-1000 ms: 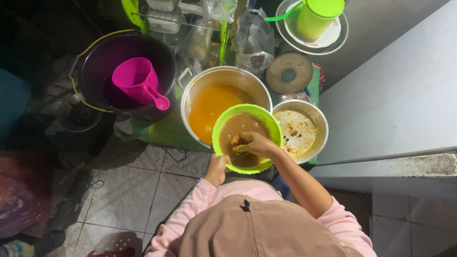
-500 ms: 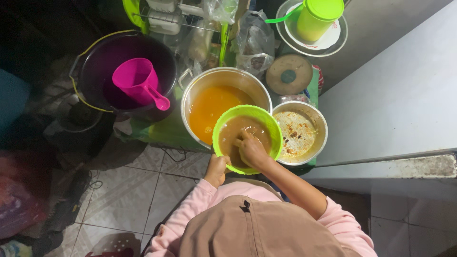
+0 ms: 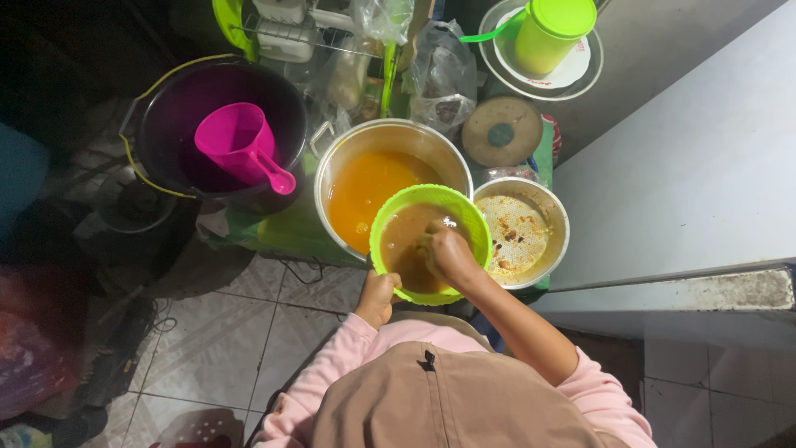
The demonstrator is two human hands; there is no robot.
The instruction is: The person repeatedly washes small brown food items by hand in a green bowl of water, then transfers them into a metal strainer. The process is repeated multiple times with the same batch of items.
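Observation:
A lime-green plastic bowl [image 3: 388, 217] with brown liquid in it sits tilted over the edge of a large metal pot [image 3: 333, 162] of orange liquid. My left hand [image 3: 377, 297] grips the bowl's near rim from below. My right hand [image 3: 448, 254] is down inside the bowl with its fingers curled against the inner wall and wet with the brown liquid. Whether it holds anything is hidden. Both arms wear pink sleeves.
A smaller metal pot [image 3: 560, 222] with oily residue stands right of the bowl. At the left a black bucket [image 3: 162, 124] holds a magenta scoop [image 3: 238, 146]. Behind are a round lid [image 3: 502, 133], plastic bags [image 3: 439, 70] and a green lidded jug [image 3: 551, 33]. A white counter [image 3: 696, 166] runs along the right.
My right hand has slid around inside the green bowl, from its middle towards the right wall. The left hand and the bowl stay where they were.

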